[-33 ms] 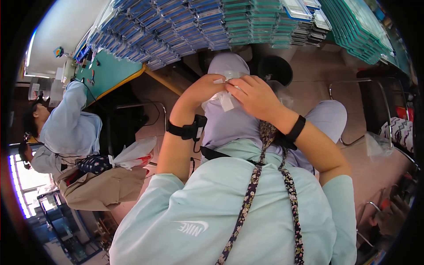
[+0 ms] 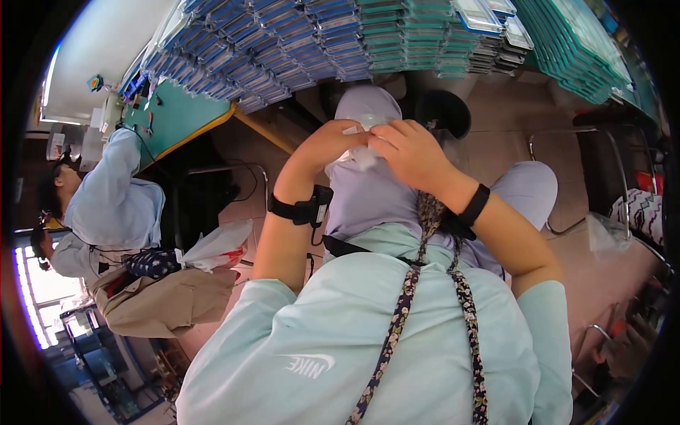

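Note:
Over my raised left thigh both of my hands come together at a small clear plastic bag [image 2: 363,159]. My left hand [image 2: 330,146] is closed on the bag's left side, thumb toward the middle. My right hand [image 2: 413,154] pinches at it from the right, its fingertips nearly touching the left thumb. A pale white patch of the bag hangs just below the fingertips, blurred. Anything inside the bag is too small or too hidden to make out.
Stacked clear cases with blue and green edges [image 2: 312,42] fill the far side. A dark bin [image 2: 443,113] stands beyond my right hand. To the left, another person [image 2: 117,191] sits at a green table [image 2: 180,117]. A metal-framed chair [image 2: 623,163] is at the right.
The white strip that hung flat and distinct below my fingers now looks crumpled and blurred, a little higher. My fingertips have shifted slightly; both hands stay over the thigh.

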The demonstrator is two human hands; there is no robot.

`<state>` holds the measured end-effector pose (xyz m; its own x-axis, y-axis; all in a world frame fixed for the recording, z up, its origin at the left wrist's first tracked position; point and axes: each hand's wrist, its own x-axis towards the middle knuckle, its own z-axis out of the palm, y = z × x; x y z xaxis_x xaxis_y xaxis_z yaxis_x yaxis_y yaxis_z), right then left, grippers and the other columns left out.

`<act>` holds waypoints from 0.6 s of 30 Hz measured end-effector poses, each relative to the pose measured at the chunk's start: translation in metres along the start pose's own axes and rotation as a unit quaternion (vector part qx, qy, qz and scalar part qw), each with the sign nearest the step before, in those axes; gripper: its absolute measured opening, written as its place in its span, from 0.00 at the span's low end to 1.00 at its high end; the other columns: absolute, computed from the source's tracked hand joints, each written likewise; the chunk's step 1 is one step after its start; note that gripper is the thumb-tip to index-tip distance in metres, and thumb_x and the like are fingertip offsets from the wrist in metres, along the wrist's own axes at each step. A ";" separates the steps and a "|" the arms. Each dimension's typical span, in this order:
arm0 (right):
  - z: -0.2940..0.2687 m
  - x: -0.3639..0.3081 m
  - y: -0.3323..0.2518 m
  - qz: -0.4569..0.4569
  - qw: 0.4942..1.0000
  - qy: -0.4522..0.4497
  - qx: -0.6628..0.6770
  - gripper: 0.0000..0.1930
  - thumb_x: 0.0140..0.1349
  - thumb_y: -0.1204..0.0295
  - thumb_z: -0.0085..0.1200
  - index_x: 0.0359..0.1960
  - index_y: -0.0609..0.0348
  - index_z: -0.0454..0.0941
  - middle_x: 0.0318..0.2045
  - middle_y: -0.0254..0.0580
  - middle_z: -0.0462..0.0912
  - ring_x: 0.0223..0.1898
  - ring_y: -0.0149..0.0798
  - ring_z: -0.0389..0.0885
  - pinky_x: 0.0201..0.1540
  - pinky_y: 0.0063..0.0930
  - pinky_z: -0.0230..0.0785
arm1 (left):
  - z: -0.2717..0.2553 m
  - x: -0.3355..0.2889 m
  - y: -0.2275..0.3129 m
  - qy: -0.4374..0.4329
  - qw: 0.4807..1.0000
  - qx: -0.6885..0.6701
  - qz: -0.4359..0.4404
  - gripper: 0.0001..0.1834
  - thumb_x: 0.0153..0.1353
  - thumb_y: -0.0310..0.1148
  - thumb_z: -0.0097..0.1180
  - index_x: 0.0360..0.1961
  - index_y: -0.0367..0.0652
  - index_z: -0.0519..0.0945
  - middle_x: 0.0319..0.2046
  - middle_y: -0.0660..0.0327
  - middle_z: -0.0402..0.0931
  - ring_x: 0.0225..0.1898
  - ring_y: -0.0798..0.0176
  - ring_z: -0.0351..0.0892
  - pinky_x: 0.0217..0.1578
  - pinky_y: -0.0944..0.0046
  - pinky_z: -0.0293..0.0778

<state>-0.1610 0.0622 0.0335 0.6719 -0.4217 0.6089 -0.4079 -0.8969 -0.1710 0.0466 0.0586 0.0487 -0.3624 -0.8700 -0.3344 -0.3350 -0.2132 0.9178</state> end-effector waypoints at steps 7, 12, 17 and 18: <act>0.005 -0.006 0.030 0.054 0.997 0.008 -0.054 0.09 0.48 0.74 0.49 0.33 0.55 0.73 0.34 0.33 0.72 0.37 0.38 0.71 0.38 0.31 0.64 | -0.004 -0.001 -0.024 0.299 0.940 0.148 -0.079 0.20 0.57 0.46 0.55 0.24 0.37 0.76 0.25 0.57 0.75 0.28 0.61 0.73 0.30 0.61 0.67; 0.016 -0.009 0.035 0.035 0.992 -0.112 -0.037 0.09 0.48 0.74 0.50 0.33 0.49 0.75 0.34 0.33 0.71 0.40 0.37 0.71 0.39 0.30 0.65 | 0.019 -0.003 -0.024 0.287 0.908 0.293 -0.090 0.21 0.55 0.47 0.55 0.22 0.35 0.75 0.30 0.46 0.77 0.35 0.44 0.77 0.35 0.51 0.71; 0.028 -0.003 0.031 0.033 0.988 -0.146 -0.028 0.11 0.49 0.72 0.52 0.37 0.47 0.76 0.35 0.32 0.71 0.41 0.36 0.70 0.41 0.30 0.65 | 0.031 0.009 -0.054 0.328 0.859 0.393 -0.018 0.16 0.57 0.39 0.51 0.30 0.32 0.74 0.31 0.47 0.76 0.37 0.42 0.76 0.38 0.49 0.73; 0.030 -0.003 0.031 0.031 0.988 -0.151 -0.028 0.12 0.49 0.72 0.52 0.38 0.47 0.77 0.35 0.32 0.71 0.42 0.36 0.70 0.42 0.30 0.66 | 0.032 0.011 -0.056 0.330 0.858 0.393 -0.017 0.16 0.57 0.39 0.51 0.30 0.32 0.74 0.31 0.47 0.76 0.37 0.42 0.76 0.38 0.49 0.73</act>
<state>-0.1572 0.0316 0.0032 0.7949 -0.5044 0.3373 -0.4822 -0.8625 -0.1534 0.0341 0.0751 -0.0134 0.1436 -0.9869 0.0729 -0.9125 -0.1035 0.3958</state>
